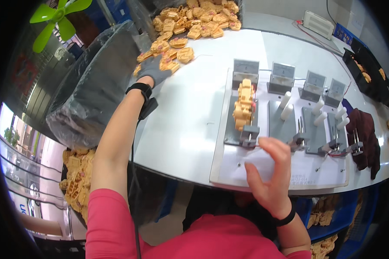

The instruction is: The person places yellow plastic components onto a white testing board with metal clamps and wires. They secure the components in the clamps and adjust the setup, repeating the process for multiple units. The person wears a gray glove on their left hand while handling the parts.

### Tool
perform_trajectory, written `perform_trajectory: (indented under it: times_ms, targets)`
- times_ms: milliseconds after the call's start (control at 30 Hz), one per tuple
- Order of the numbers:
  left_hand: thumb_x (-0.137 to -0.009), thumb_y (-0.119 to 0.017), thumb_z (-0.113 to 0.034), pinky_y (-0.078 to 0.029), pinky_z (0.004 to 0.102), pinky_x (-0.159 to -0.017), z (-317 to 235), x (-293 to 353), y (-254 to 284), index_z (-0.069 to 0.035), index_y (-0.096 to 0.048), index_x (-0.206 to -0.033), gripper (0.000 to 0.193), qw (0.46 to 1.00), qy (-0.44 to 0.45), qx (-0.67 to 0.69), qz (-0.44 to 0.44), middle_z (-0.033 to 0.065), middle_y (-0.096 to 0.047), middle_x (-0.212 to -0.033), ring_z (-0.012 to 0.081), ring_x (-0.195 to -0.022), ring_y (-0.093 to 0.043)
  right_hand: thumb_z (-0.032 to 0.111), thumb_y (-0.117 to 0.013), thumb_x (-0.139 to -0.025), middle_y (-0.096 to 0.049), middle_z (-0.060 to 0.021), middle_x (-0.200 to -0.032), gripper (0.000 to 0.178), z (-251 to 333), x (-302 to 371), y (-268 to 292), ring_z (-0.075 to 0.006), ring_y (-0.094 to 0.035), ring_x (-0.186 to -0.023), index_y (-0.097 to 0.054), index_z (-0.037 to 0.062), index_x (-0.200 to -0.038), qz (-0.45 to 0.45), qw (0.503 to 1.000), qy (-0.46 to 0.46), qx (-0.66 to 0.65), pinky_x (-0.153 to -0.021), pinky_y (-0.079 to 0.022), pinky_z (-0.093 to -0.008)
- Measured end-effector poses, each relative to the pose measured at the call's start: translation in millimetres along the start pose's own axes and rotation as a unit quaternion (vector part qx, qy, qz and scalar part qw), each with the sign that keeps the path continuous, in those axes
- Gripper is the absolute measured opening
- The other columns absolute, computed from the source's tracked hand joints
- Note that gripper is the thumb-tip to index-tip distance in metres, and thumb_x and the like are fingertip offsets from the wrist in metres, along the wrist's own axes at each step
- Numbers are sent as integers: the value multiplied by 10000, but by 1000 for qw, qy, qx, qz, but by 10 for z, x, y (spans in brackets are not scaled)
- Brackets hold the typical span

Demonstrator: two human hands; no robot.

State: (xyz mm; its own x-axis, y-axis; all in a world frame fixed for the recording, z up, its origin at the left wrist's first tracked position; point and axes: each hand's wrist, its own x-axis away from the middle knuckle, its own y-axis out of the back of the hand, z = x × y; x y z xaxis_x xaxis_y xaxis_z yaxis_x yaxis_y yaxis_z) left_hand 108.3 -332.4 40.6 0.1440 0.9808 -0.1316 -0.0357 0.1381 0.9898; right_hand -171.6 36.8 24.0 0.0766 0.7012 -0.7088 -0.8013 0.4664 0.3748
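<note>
Probably mid-check: 1 yellow part point(244, 105) sits at the clamp point(249, 133), right hand point(270, 181) spread nearby. Left hand point(154, 71) is at the pile point(185, 55), grip unclear; next likely needs a firm pinch there.

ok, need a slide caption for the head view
Gloved left hand at loose tan parts; right hand, open, by the leftmost fixture with one part on it.

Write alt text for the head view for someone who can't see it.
A person's gloved left hand is among tan parts on a white table; the right hand, thumb and finger apart, is beside a grey fixture bearing one such part. Three similar fixtures stand to its right.
</note>
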Motion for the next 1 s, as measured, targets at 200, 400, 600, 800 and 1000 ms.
perform_trajectory:
  times_ms: [200,400,600,800,1000]
  targets:
    - [-731,-769,-582,-313,424,-1212,590,-374,-414,-202,-325,-1587,1036,997,51,51,27,183,-346,-1612,336,-1482,-346,-5,-791,-774,-623,-102,-1189,519,-5,-42,3,-284,-589,-1081,-607,63,-1255,3,999,-20,-35,-932,-476,-376]
    - [-763,-783,-390,-438,452,-1100,90,127,-475,-204,-474,-1456,781,997,27,43,-59,166,-488,-1452,367,-1312,-520,-2,-794,-773,-624,-92,-1185,519,-35,-17,-13,-268,-596,-1052,-614,71,-1254,-3,1000,-5,-16,-906,-466,-367]
    - [-770,-770,-417,-445,410,-1079,43,564,-419,-81,-388,-1492,884,975,27,218,-14,197,-540,-1373,352,-1284,-541,5,-781,-789,-605,-109,-1217,499,-49,11,-46,-285,-581,-1094,-613,72,-1255,-13,1000,22,1,-929,-468,-379]
    - [-936,-663,-347,-503,314,-978,172,1083,-5,-32,-479,-1408,596,599,23,740,306,101,-616,-1279,204,-1173,-614,-17,-764,-799,-598,-129,-1230,466,-13,3,-42,-307,-581,-1130,-611,58,-1232,-44,997,61,-17,-963,-481,-389]
    - [-972,-646,-349,-475,404,-1073,-368,1970,675,-32,-440,-1437,599,337,-90,884,311,89,-530,-1392,190,-1287,-538,-69,-657,-845,-528,-137,-1205,433,-144,274,407,-257,-512,-1153,-522,10,-1249,-137,990,34,19,-1042,-404,-367]
